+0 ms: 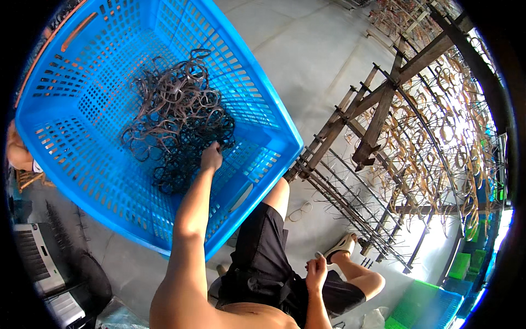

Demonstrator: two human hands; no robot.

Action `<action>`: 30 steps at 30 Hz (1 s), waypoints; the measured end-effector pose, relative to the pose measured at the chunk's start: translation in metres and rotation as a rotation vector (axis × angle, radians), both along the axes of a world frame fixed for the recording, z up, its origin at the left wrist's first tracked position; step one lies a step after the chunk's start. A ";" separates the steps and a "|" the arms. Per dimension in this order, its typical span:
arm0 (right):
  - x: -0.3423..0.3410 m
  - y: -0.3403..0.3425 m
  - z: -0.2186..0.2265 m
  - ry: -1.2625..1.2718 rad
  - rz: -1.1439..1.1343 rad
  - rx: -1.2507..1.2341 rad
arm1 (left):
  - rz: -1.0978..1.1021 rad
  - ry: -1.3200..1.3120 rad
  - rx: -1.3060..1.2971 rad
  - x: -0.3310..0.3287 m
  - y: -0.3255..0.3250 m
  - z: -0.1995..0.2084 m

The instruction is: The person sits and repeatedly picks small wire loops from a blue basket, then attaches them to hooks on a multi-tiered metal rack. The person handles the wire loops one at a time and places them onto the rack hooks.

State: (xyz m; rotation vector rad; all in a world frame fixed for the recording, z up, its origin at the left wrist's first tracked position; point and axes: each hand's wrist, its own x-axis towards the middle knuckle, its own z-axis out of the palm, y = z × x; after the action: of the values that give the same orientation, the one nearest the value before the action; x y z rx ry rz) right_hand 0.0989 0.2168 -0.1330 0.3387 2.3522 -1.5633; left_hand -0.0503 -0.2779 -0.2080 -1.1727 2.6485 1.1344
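A big blue plastic basket [268, 104] with slotted walls stands tilted in front of me. Inside lies a tangled heap of curled, ring-like strips [175, 96], grey-brown at the top and black lower down. My left arm reaches over the basket's near rim. At the right edge of the black part, my left hand [211, 157] has its fingers curled into the strips, their tips partly hidden. Beside my lap, my right hand [316, 272] is closed, with a small greyish tip sticking up from it; what that belongs to is too small to tell.
On the right stands a wooden rack [378, 98] with thin rods, many hung with tan loops [433, 131]. Green crates [419, 301] sit at lower right. A person's arm [19, 151] shows left of the basket. A white slotted case [38, 257] stands at lower left.
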 end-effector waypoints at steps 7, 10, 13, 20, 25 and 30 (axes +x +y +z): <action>-0.094 -0.158 0.119 0.555 0.512 0.061 | 0.392 0.615 1.068 0.039 0.114 0.151; -0.113 -0.201 0.133 0.775 0.620 0.029 | 0.366 0.625 1.421 0.059 0.172 0.207; -0.115 -0.211 0.144 0.780 0.483 -0.009 | 0.267 0.653 1.507 0.067 0.174 0.231; -0.122 -0.130 0.139 0.686 0.358 -0.070 | -0.302 0.207 0.601 0.018 0.091 0.258; -0.101 -0.026 0.175 0.445 0.078 -0.334 | -0.146 0.023 -1.339 -0.075 -0.070 0.155; -0.079 0.116 0.205 0.649 -0.529 -0.177 | -0.298 -0.099 -1.229 -0.084 -0.118 0.130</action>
State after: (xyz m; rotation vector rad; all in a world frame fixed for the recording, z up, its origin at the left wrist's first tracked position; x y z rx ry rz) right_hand 0.0195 0.3330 0.0718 0.5021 2.6923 -2.4139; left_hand -0.1339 -0.3961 -0.0784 -0.7154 3.2118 -0.7286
